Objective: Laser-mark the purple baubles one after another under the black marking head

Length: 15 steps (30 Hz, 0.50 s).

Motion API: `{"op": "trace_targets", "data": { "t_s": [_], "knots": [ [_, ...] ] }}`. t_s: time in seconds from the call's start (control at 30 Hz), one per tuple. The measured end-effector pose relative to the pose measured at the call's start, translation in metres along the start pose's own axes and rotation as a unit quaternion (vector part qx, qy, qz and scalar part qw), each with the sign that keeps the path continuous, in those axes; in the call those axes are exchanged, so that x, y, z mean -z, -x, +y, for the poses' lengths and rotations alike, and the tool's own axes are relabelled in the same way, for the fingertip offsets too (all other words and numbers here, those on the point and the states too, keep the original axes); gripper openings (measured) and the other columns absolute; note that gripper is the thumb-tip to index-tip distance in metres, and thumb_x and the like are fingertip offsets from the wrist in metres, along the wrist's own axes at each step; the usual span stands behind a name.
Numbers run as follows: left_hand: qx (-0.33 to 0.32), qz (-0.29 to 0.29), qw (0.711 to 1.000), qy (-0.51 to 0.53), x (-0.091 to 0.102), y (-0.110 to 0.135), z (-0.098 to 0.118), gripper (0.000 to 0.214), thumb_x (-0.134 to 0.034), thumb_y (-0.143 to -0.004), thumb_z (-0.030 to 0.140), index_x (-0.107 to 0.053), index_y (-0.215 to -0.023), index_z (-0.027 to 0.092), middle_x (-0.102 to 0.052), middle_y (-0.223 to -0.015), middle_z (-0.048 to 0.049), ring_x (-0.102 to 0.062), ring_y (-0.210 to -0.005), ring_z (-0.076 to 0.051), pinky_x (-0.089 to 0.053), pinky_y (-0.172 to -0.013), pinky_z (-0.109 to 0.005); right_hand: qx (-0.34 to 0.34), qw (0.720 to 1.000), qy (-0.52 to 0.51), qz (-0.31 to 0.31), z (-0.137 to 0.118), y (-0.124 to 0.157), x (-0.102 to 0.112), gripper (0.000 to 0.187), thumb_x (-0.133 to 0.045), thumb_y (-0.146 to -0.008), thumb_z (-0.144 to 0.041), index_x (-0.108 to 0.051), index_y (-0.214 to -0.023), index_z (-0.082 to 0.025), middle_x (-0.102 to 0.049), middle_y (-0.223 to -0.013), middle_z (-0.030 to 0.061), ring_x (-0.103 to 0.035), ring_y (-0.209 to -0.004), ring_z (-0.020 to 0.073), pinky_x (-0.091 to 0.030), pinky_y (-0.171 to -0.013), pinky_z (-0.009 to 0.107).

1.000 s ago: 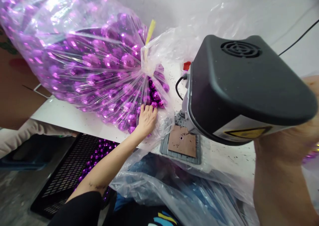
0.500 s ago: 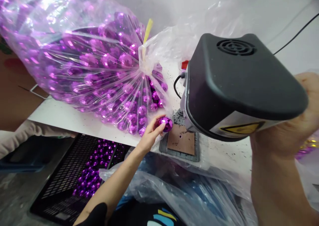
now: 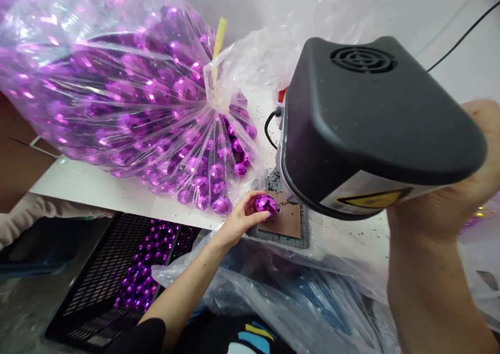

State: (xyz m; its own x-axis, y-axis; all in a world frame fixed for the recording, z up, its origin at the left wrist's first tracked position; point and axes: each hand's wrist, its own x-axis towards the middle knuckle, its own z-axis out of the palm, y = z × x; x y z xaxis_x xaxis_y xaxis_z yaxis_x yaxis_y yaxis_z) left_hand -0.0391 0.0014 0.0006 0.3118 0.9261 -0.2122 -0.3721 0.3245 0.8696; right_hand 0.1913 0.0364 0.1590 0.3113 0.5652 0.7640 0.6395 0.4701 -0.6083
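Observation:
My left hand (image 3: 242, 218) pinches a shiny purple faceted ball (image 3: 265, 204) and holds it over the brown plate (image 3: 288, 221) under the black-hooded machine (image 3: 371, 119). A big clear bag of purple balls (image 3: 128, 99), tied with a yellow strip, lies on the white table (image 3: 94, 190) just left of that hand. My right arm reaches up behind the machine on the right. Its hand (image 3: 474, 172) sits behind the hood, fingers hidden.
A black mesh crate (image 3: 113, 278) holding several purple balls sits below the table edge. Crumpled clear plastic over blue material (image 3: 281, 296) lies in front of me. A black cable (image 3: 461, 36) runs at the upper right. Another person's pale sleeve (image 3: 35, 213) shows at the left.
My left hand left the bag's opening with one purple ball and carried it right, onto the machine's plate. The right arm has hardly moved.

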Motion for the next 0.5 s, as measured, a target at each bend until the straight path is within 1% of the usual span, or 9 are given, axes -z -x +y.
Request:
{"op": "trace_targets", "data": {
  "t_s": [0.1,0.2,0.33,0.43,0.5],
  "knots": [
    [0.041,-0.017,0.995,0.088,-0.0002,0.0008,0.0029,0.04,-0.08,-0.079,0.041,-0.068,-0.11,0.019,-0.073,-0.1,-0.0057,-0.071,-0.086,-0.018,-0.056,-0.075,-0.028,-0.005,1.0,-0.007,-0.006,-0.0013,0.0003,0.0,0.047,-0.042,-0.096,-0.054,-0.051,-0.08,-0.01,-0.04,-0.058,-0.0043,-0.036,-0.054,-0.0021,-0.023,-0.058,0.02],
    [0.083,-0.028,0.984,0.155,0.0012,0.0003,0.0063,0.034,-0.067,-0.088,0.047,-0.07,-0.107,0.018,-0.076,-0.104,-0.0095,-0.074,-0.092,-0.023,-0.058,-0.083,-0.034,-0.011,1.0,-0.018,-0.014,-0.0042,0.0007,0.0001,0.045,-0.042,-0.097,-0.052,-0.051,-0.082,-0.01,-0.042,-0.058,-0.0043,-0.041,-0.054,-0.0021,-0.025,-0.057,0.018],
    [0.115,-0.023,0.977,0.176,0.0033,-0.0005,0.0085,0.036,-0.056,-0.095,0.047,-0.07,-0.106,0.016,-0.076,-0.109,-0.0121,-0.075,-0.097,-0.024,-0.057,-0.089,-0.036,-0.024,0.999,-0.017,-0.014,-0.0079,0.0008,-0.0003,0.043,-0.042,-0.097,-0.051,-0.053,-0.084,-0.011,-0.041,-0.059,-0.0036,-0.041,-0.056,-0.0022,-0.024,-0.058,0.018],
    [0.129,-0.012,0.976,0.175,0.0043,-0.0001,0.0065,0.037,-0.057,-0.095,0.048,-0.069,-0.107,0.015,-0.075,-0.109,-0.013,-0.074,-0.095,-0.023,-0.056,-0.091,-0.037,-0.03,0.999,-0.014,-0.005,-0.0089,0.0007,-0.0012,0.042,-0.044,-0.096,-0.048,-0.053,-0.081,-0.01,-0.039,-0.063,-0.0021,-0.041,-0.062,-0.0017,-0.023,-0.06,0.019],
    [0.121,-0.006,0.98,0.16,0.0043,0.001,0.0032,0.038,-0.061,-0.092,0.049,-0.067,-0.11,0.016,-0.074,-0.108,-0.0122,-0.074,-0.094,-0.023,-0.056,-0.091,-0.039,-0.039,0.999,-0.016,-0.006,-0.0085,0.0006,-0.0016,0.043,-0.045,-0.095,-0.049,-0.054,-0.081,-0.01,-0.039,-0.063,-0.0018,-0.04,-0.064,-0.0011,-0.023,-0.061,0.019]
  ]
}}
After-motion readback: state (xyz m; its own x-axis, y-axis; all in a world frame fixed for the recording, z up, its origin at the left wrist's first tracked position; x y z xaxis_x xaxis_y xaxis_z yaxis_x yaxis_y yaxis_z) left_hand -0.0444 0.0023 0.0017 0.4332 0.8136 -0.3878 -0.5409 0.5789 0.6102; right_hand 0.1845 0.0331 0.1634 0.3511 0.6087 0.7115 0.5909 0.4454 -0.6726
